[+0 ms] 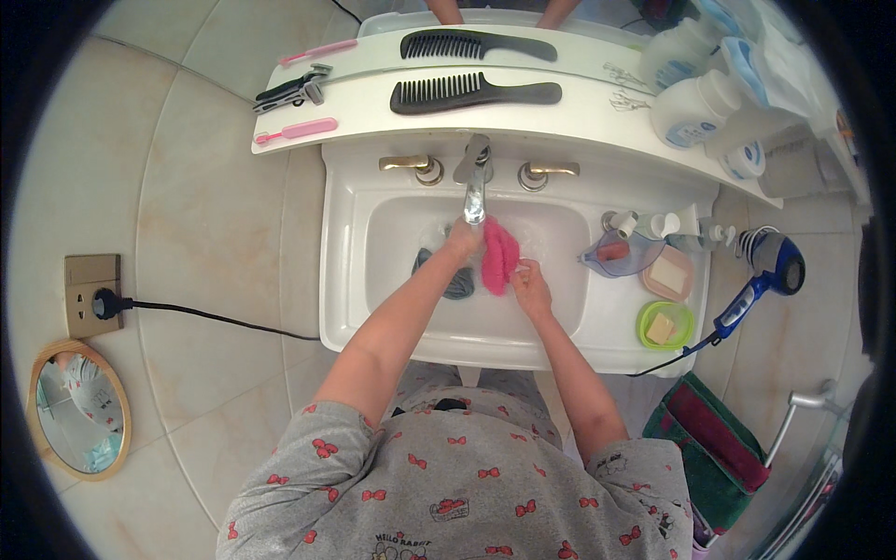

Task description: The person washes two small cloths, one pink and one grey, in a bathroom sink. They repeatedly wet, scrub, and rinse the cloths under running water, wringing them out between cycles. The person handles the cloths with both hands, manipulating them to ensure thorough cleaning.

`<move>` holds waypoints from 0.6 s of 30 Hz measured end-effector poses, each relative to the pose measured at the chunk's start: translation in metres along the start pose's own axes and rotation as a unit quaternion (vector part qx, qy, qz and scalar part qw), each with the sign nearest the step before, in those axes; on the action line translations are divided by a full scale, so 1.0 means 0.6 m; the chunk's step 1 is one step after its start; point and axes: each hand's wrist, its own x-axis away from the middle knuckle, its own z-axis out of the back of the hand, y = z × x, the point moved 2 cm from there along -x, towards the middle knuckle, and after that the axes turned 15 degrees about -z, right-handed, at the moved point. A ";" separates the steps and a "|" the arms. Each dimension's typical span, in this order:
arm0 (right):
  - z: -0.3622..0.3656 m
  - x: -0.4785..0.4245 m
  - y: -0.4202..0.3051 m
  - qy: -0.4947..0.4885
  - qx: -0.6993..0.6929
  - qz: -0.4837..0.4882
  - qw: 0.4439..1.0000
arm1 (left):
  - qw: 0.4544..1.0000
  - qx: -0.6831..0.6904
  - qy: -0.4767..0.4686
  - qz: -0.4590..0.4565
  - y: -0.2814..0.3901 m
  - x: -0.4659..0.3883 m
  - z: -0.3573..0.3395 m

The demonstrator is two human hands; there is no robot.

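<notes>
A wet-looking pink cloth [500, 259] is stretched between my hands over the white washbasin [406, 329]. My left hand [463, 241] grips its upper left edge just below the spout of the metal faucet [475, 199]; the tap partly hides the fingertips. Lower down, my right hand [532, 288] pinches the cloth's right edge between thumb and fingers. Beneath my left forearm, a dark grey cloth [460, 283] lies bunched in the bowl, partly covered by the arm.
Lever handles [413, 163] flank the faucet. A shelf [364, 122] above holds a black comb [448, 94], razors and white bottles [693, 112]. Soap dishes [665, 325] stand on the basin's right rim. A blue hair dryer [759, 280] hangs beyond; a plugged-in cord [217, 318] runs at left.
</notes>
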 end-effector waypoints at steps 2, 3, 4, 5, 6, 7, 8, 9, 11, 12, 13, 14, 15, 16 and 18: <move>0.011 -0.015 0.036 0.115 -0.029 0.063 0.991 | 0.994 0.050 -0.058 0.073 0.088 0.031 -0.045; 0.015 -0.019 0.037 0.167 -0.041 0.101 0.980 | 0.989 0.071 -0.078 0.107 0.141 0.049 -0.051; 0.017 -0.026 0.018 0.167 -0.053 0.158 0.972 | 0.987 0.088 -0.076 0.113 0.163 0.057 -0.043; 0.023 -0.034 -0.007 0.166 -0.065 0.214 0.961 | 0.984 0.106 -0.074 0.119 0.176 0.064 -0.036; 0.030 -0.037 -0.029 0.165 -0.076 0.268 0.946 | 0.981 0.124 -0.074 0.126 0.186 0.069 -0.031; 0.036 -0.035 -0.050 0.115 -0.040 0.223 0.967 | 0.980 0.132 -0.098 0.112 0.194 0.072 -0.024; 0.043 -0.030 -0.067 0.064 -0.003 0.177 0.982 | 0.978 0.139 -0.124 0.099 0.203 0.076 -0.017; 0.047 -0.028 -0.082 0.014 0.035 0.132 0.991 | 0.975 0.146 -0.148 0.083 0.211 0.079 -0.009; 0.053 -0.045 -0.087 0.018 0.004 0.109 0.994 | 0.978 0.080 -0.180 0.065 0.186 0.065 0.007; 0.059 -0.054 -0.082 0.023 -0.011 0.092 0.995 | 0.977 0.048 -0.200 0.058 0.193 0.066 0.007; 0.064 -0.062 -0.079 0.033 -0.052 0.100 0.993 | 0.981 0.012 -0.180 0.063 0.198 0.067 0.012; 0.068 -0.070 -0.076 0.044 -0.093 0.107 0.989 | 0.984 -0.023 -0.161 0.068 0.203 0.069 0.018; 0.070 -0.071 -0.081 0.050 -0.133 0.117 0.983 | 0.986 -0.059 -0.136 0.072 0.215 0.074 0.027; 0.070 -0.067 -0.088 -0.001 -0.194 0.089 0.977 | 0.988 -0.023 -0.133 0.080 0.199 0.072 0.030; 0.060 -0.075 -0.088 -0.021 -0.181 0.120 0.976 | 0.985 0.050 -0.132 0.097 0.180 0.070 0.028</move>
